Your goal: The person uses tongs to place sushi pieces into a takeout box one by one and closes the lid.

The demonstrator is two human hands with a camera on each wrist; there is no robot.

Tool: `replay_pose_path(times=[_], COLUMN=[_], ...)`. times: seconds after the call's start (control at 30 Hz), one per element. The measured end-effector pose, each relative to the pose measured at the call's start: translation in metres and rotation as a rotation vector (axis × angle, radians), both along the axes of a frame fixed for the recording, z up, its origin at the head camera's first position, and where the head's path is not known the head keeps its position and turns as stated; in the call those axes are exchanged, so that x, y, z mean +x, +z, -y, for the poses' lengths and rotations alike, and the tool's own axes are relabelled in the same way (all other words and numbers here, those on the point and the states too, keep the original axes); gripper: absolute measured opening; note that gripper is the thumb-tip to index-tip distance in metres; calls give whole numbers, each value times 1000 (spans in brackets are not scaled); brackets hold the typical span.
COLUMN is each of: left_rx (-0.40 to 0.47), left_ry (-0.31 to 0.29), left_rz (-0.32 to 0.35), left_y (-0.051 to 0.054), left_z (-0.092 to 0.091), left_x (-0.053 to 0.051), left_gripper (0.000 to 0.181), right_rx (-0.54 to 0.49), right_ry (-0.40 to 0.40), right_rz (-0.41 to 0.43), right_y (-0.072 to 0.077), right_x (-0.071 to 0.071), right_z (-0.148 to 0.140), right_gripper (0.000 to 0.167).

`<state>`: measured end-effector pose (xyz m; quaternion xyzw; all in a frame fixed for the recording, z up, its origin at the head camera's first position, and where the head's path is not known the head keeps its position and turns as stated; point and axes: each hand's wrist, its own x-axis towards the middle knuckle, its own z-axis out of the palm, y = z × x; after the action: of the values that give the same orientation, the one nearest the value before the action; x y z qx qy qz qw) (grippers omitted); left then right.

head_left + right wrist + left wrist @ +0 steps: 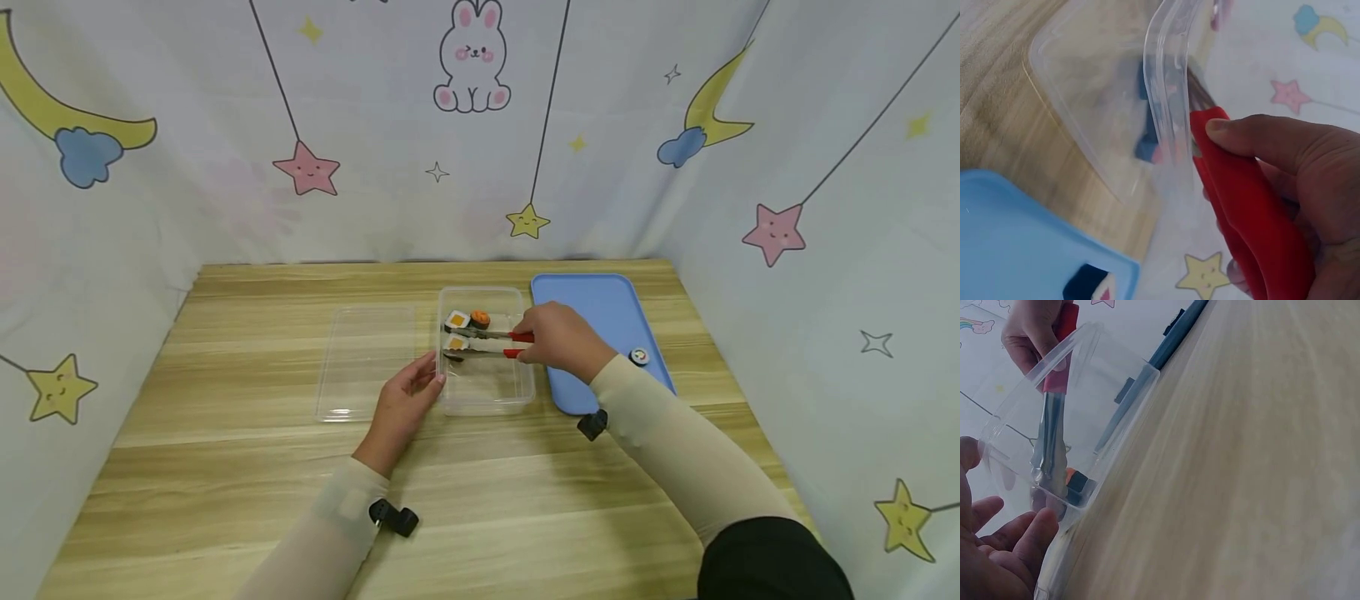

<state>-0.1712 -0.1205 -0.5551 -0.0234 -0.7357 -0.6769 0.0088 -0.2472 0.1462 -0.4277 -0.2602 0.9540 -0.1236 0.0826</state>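
Observation:
My right hand (pixel 562 337) grips red-handled metal tongs (pixel 1247 200), which reach over the right wall of a clear plastic box (pixel 487 385). Between the tong tips is a sushi roll (pixel 456 342) with a yellow-orange centre; whether the tips squeeze it, I cannot tell. Behind it, inside the box, sit a similar sushi roll (pixel 457 319) and an orange-topped sushi piece (pixel 480 318). My left hand (pixel 405 404) touches the box's left side with loosely extended fingers (pixel 1038 540). In the right wrist view the box wall blurs the pieces.
Right of the box lies a blue tray (pixel 585 292), bearing one sushi roll (pixel 639 357) near its right edge. A clear flat lid (pixel 363 358) rests on the wooden table (pixel 247 367) to the left. Patterned white cloth (pixel 375 217) encloses the table's back and sides.

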Motion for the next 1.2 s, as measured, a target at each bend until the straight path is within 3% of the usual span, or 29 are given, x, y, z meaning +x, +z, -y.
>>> replay_pose_path(times=[0.33, 0.6, 0.73, 0.93, 1.03, 1.2], left_rx=[-35, -36, -34, -42, -32, -10], left_ry=[2, 9, 6, 17, 18, 14], left_rz=[1, 9, 19, 11, 3, 10], left_y=[1, 1, 0, 1, 2, 3], left_z=[-1, 0, 0, -1, -1, -2], left_x=[1, 0, 0, 1, 2, 2], left_gripper=[52, 51, 51, 50, 50, 50], right_rx=[-20, -189, -183, -214, -195, -173], right_ry=[-72, -264, -378, -524, -540, -497], right_rz=[19, -13, -37, 52, 71, 72], right_y=[4, 10, 3, -17, -26, -33], right_x=[3, 5, 5, 16, 23, 32], right_z=[-13, -65, -103, -153, -169, -180], right_gripper=[37, 54, 56, 58, 61, 61])
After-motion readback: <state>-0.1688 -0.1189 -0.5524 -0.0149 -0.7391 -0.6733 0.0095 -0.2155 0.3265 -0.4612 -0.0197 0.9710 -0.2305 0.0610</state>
